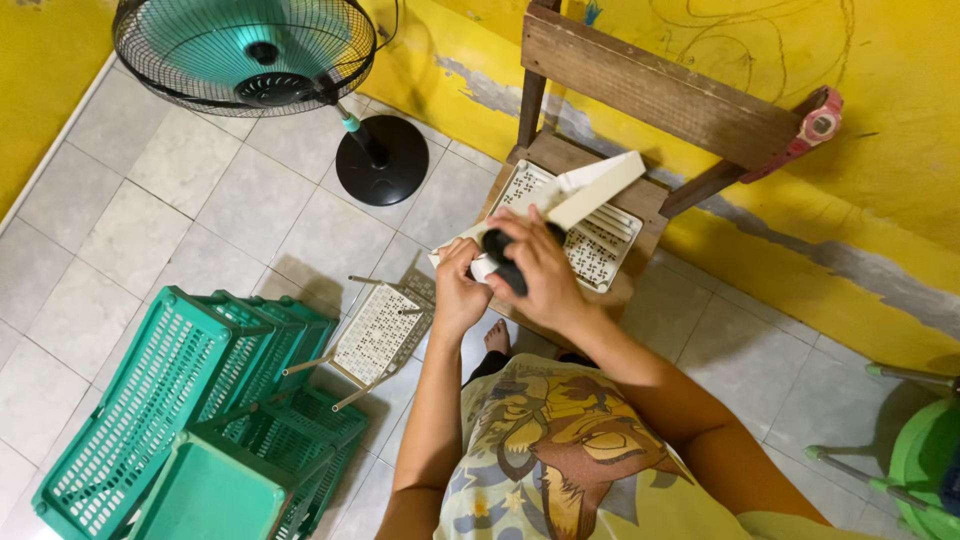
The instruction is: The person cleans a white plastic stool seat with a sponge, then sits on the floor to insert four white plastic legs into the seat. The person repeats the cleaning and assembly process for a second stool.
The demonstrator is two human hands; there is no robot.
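Observation:
My right hand (540, 268) grips a black-handled tool (502, 262) pressed against a cream plastic bar (590, 192) that slants up to the right. My left hand (458, 285) holds the lower end of that same cream piece, touching the right hand. Under both hands a cream perforated plastic panel (600, 250) lies flat on a small wooden chair (650, 95). The tool's tip is hidden by my fingers.
A cream shelf section with metal rods (375, 335) lies on the tiled floor. Green plastic baskets (190, 420) are stacked at lower left. A standing fan (250, 55) is at top left. A pink watch (815, 128) hangs on the chair back. A green stool (915, 460) is at right.

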